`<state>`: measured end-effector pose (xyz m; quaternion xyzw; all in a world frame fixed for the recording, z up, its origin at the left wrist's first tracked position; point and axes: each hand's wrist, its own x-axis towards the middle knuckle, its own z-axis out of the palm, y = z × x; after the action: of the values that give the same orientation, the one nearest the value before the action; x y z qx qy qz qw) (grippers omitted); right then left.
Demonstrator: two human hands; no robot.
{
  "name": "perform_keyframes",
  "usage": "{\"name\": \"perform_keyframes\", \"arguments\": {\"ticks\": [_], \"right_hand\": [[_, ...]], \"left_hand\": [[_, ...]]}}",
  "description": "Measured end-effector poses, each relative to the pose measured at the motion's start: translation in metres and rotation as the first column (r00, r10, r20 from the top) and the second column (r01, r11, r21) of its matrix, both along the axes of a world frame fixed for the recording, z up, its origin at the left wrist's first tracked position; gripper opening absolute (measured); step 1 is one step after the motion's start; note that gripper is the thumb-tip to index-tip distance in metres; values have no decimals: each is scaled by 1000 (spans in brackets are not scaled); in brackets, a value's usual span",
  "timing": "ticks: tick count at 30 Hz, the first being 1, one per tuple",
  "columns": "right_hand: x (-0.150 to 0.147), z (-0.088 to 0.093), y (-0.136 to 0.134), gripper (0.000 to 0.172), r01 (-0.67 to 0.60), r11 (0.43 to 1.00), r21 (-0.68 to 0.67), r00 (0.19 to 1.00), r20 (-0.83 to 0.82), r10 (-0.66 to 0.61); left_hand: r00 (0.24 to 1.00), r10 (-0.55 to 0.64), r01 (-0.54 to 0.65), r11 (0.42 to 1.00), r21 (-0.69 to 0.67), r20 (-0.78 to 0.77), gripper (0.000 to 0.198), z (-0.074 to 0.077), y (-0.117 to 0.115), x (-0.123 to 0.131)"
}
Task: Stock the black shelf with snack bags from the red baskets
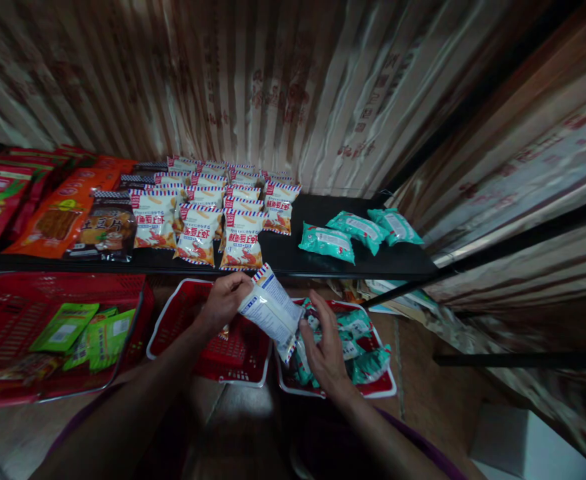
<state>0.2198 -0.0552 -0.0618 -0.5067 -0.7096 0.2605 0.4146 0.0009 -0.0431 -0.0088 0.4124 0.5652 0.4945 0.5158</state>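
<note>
Snack bag (273,313) is held up in the head view, over the rims of two red baskets (159,330). The left hand (227,301) pinches one edge. The right hand (327,353) is spread beside it; I can't tell if it touches. The bag could slip if that pinch gets loose, or crumple if squeezed hard.

You have a dim view, darkest toward the corners. Glare streaks the sheeting (293,100), a pale patch lights the floor (245,403) amid deep shadow, and edges look stretched and soft.
</note>
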Motion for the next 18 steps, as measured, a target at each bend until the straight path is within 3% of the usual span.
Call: {"name": "perform_keyframes", "arguments": {"ticks": [2, 5, 8, 10, 14, 16, 18], "right_hand": [[1, 6, -3, 45, -134, 987, 94, 985, 124, 122], [0, 11, -6, 57, -279, 954, 112, 935, 258, 243], [-1, 6, -8, 78, -310, 949, 52, 903, 329, 277], [-3, 2, -8, 82, -274, 961, -40, 910, 313, 272], [-6, 3, -8, 72, -183, 930, -320, 976, 56, 211], [-5, 8, -8, 69, -227, 847, -481, 968, -210, 140], [-3, 16, -7, 64, -325, 746, -581, 891, -452, 37]], "left_hand": [[1000, -9, 9, 1000, -13, -6, 22, 0, -1, 2], [1000, -21, 21, 999, -33, -12, 22, -1, -2, 4], [999, -46, 46, 998, -39, -10, 20, -7, -1, 8], [997, -80, 79, 996, -42, -8, 18, -11, -1, 10], [986, -157, 162, 981, -108, 52, 29, -12, -2, 12], [979, -169, 184, 971, -154, 111, 40, -9, -2, 10], [979, -154, 176, 968, -176, 132, 43, -8, -3, 8]]}}
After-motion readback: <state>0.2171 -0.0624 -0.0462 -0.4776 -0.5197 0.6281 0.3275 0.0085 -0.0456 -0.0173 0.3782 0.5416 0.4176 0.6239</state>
